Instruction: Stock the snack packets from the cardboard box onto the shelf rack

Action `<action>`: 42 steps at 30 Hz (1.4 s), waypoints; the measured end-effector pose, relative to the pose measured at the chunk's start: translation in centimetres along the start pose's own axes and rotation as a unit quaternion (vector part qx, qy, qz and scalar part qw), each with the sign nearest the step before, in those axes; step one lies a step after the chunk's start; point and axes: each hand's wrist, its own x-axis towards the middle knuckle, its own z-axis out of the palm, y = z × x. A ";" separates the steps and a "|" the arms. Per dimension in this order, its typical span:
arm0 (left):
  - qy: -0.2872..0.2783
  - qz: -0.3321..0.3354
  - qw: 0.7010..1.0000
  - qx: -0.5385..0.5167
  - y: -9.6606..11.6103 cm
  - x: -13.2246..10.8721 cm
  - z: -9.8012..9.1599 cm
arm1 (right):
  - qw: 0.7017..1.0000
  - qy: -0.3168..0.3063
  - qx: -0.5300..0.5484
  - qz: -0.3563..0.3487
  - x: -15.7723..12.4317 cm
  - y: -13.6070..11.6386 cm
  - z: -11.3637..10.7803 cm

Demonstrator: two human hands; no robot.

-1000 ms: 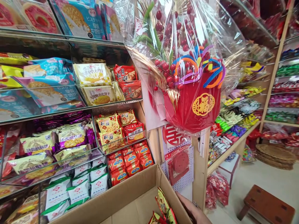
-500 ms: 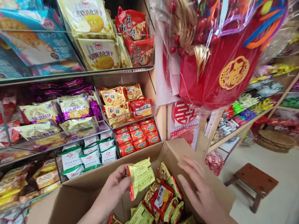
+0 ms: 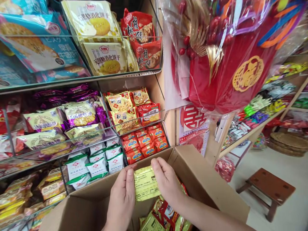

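The left hand [image 3: 121,195] and the right hand [image 3: 169,183] are holding a yellow snack packet [image 3: 146,184] between them, the left fingers gripping one end and the right fingers gripping the other. The packet is turning its printed side toward the camera and is hovering above an open cardboard box [image 3: 197,163]. Inside the box, loose yellow and red packets [image 3: 152,223] are lying in a heap, partly hidden by the right arm. Beyond it, small red packets [image 3: 144,141] are sitting in rows beside white-and-green packets [image 3: 97,168]. A wooden stool [image 3: 271,184] is standing at the right on the floor [image 3: 295,215].
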 end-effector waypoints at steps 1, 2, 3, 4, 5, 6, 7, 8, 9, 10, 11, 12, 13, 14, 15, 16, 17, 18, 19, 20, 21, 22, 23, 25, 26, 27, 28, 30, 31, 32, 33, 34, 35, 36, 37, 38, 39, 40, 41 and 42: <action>0.009 0.014 1.000 0.013 -0.1 0.1 0.0 | 1.000 0.007 0.011 0.006 0.1 0.0 0.1; 0.020 0.024 0.999 0.026 -0.2 0.2 -0.1 | 0.999 0.017 0.022 0.016 0.2 0.0 0.1; 0.031 0.033 0.998 0.039 -0.3 0.3 -0.1 | 0.999 0.027 0.032 0.028 0.3 0.1 0.2; 0.041 0.041 0.997 0.053 -0.3 0.4 -0.2 | 0.998 0.038 0.041 0.041 0.4 0.2 0.2; 0.051 0.050 0.995 0.068 -0.3 0.4 -0.2 | 0.997 0.047 0.045 0.051 0.5 0.3 0.2; 0.058 0.062 0.993 0.085 -0.3 0.4 -0.3 | 0.996 0.055 0.042 0.055 0.6 0.4 0.2; 0.063 0.077 0.990 0.103 -0.2 0.4 -0.4 | 0.996 0.060 0.033 0.051 0.7 0.5 0.2; 0.066 0.095 0.986 0.121 -0.1 0.3 -0.4 | 0.997 0.065 0.017 0.039 0.7 0.6 0.2; 0.067 0.112 0.981 0.140 0.0 0.3 -0.5 | 0.997 0.069 -0.002 0.023 0.8 0.7 0.1; 0.068 0.130 0.976 0.159 0.1 0.2 -0.6 | 0.997 0.074 -0.022 0.007 0.8 0.8 0.1; 0.068 0.146 0.971 0.176 0.2 0.1 -0.7 | 0.996 0.078 -0.037 -0.006 0.9 1.0 0.0; 0.068 0.160 0.966 0.191 0.3 0.1 -0.8 | 0.996 0.079 -0.047 -0.013 0.9 1.1 -0.1; 0.069 0.174 0.961 0.204 0.4 0.1 -0.9 | 0.996 0.075 -0.048 -0.016 0.9 1.1 -0.1; 0.072 0.187 0.956 0.214 0.5 0.1 -0.9 | 0.997 0.067 -0.041 -0.017 0.9 1.2 -0.2; 0.074 0.197 0.952 0.223 0.5 0.1 -1.0 | 0.998 0.059 -0.029 -0.017 0.9 1.2 -0.2; 0.077 0.203 0.949 0.230 0.5 0.1 -1.0 | 0.998 0.051 -0.016 -0.017 0.9 1.2 -0.2; 0.081 0.207 0.946 0.236 0.5 0.1 -1.1 | 0.999 0.045 -0.003 -0.017 0.9 1.2 -0.3; 0.083 0.209 0.944 0.241 0.6 0.1 -1.1 | 0.999 0.042 0.006 -0.017 0.9 1.1 -0.4; 0.084 0.210 0.943 0.246 0.6 0.1 -1.2 | 0.999 0.042 0.010 -0.016 0.9 1.1 -0.4; 0.086 0.213 0.941 0.249 0.6 0.2 -1.2 | 0.999 0.044 0.011 -0.016 0.8 1.0 -0.5; 0.089 0.219 0.939 0.251 0.6 0.2 -1.3 | 0.999 0.047 0.011 -0.016 0.7 1.0 -0.5; 0.093 0.231 0.936 0.250 0.7 0.2 -1.3 | 0.999 0.050 0.011 -0.015 0.6 0.9 -0.5; 0.097 0.240 0.934 0.244 0.7 0.2 -1.3 | 0.998 0.055 0.013 -0.012 0.5 0.9 -0.5; 0.100 0.241 0.940 0.221 0.9 0.1 -1.2 | 0.998 0.062 0.024 0.005 0.4 0.9 -0.4; 0.098 0.227 0.948 0.202 0.9 0.1 -1.2 | 0.997 0.065 0.035 0.018 0.4 0.8 -0.3; 0.092 0.201 0.958 0.181 0.9 0.1 -1.1 | 0.996 0.067 0.046 0.029 0.5 0.8 -0.2; 0.081 0.168 0.970 0.157 0.8 0.1 -1.1 | 0.995 0.068 0.055 0.036 0.6 0.8 -0.3; 0.051 0.102 0.988 0.103 0.7 0.0 -1.1 | 0.996 0.076 0.045 0.029 0.9 0.6 -0.7; 0.039 0.072 0.994 0.073 0.6 -0.1 -1.1 | 0.996 0.089 0.020 0.008 1.1 0.5 -1.1; 0.028 0.042 0.998 0.043 0.6 -0.2 -1.1 | 0.994 0.108 -0.018 -0.026 1.2 0.4 -1.6; 0.013 0.013 1.000 0.010 0.7 -0.4 -1.2 | 0.986 0.131 -0.065 -0.075 1.3 0.2 -2.1; -0.012 -0.026 0.999 -0.033 1.0 -0.6 -1.2 | 0.972 0.151 -0.118 -0.135 1.4 0.1 -2.6; -0.046 -0.078 0.992 -0.090 1.5 -0.9 -1.1 | 0.951 0.156 -0.168 -0.206 1.3 0.0 -3.0; -0.089 -0.138 0.973 -0.160 2.1 -1.2 -1.0 | 0.925 0.141 -0.209 -0.284 1.1 -0.1 -3.2; -0.137 -0.197 0.941 -0.239 2.7 -1.5 -0.9 | 0.894 0.110 -0.241 -0.361 0.9 -0.2 -3.2; -0.177 -0.251 0.898 -0.314 3.5 -1.8 -0.7 | 0.860 0.071 -0.265 -0.430 0.5 -0.2 -3.0; -0.201 -0.292 0.857 -0.374 4.1 -2.0 -0.5 | 0.825 0.037 -0.280 -0.489 0.2 -0.2 -2.7; -0.208 -0.316 0.829 -0.411 4.7 -2.3 -0.4 | 0.792 0.014 -0.291 -0.536 -0.3 -0.3 -2.3; -0.204 -0.323 0.819 -0.428 5.0 -2.4 -0.2 | 0.765 0.002 -0.298 -0.570 -0.7 -0.3 -2.0; -0.192 -0.324 0.820 -0.431 5.2 -2.5 -0.1 | 0.748 -0.003 -0.302 -0.591 -1.0 -0.3 -1.7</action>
